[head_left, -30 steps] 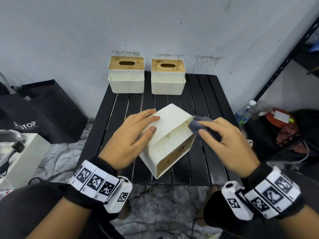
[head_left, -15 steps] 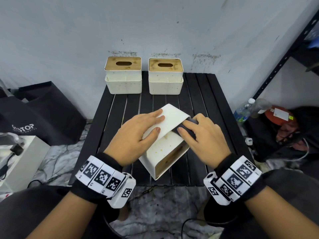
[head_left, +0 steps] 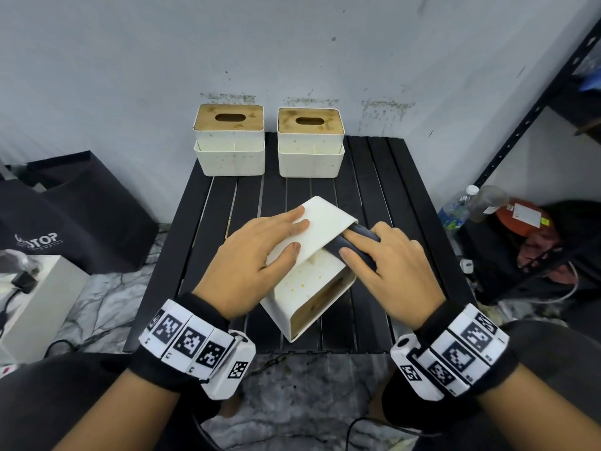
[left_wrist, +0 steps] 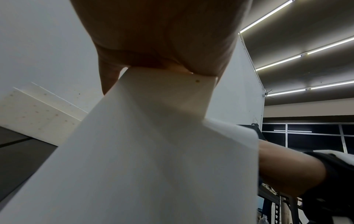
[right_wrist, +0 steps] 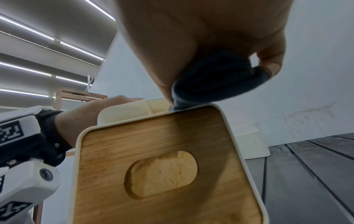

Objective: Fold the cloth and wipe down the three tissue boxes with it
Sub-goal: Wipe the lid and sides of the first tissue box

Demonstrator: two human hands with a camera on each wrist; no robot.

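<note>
A white tissue box lies tipped on the black slatted table, its wooden lid facing me. My left hand rests over its upper edge, fingers straight on the plain white face and thumb on the speckled face. My right hand pinches a folded dark cloth and presses it against the box's upper right edge; the right wrist view shows the cloth between thumb and fingers. Two more tissue boxes stand upright at the back, by the wall.
A black bag and a white box sit on the floor to the left. Bottles and a black shelf frame stand to the right. The table's near edge is just below the tipped box.
My right hand has slid the cloth left along the box's upper edge, closer to my left hand. The left hand has stayed on the box.
</note>
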